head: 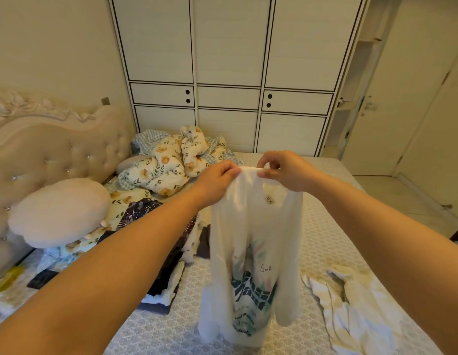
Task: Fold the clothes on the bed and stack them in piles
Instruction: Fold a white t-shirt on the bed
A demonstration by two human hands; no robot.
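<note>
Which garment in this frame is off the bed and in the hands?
The white printed T-shirt, pinched at its top edge by the left hand and right hand. The dark patterned clothes and white garment lie on the bed.

Two hands, left [217, 181] and right [286, 170]; one white printed T-shirt [251, 252] held up; one bed [325, 239]; one round pillow [59, 211]; one crumpled floral quilt [171, 160]; one pale garment [355, 308] lying apart; one jumbled heap of dark clothes [169, 252], number unclear

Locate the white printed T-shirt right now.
Head view, centre: the white printed T-shirt hangs over the bed, pinched at its top edge by left hand and right hand.
</note>
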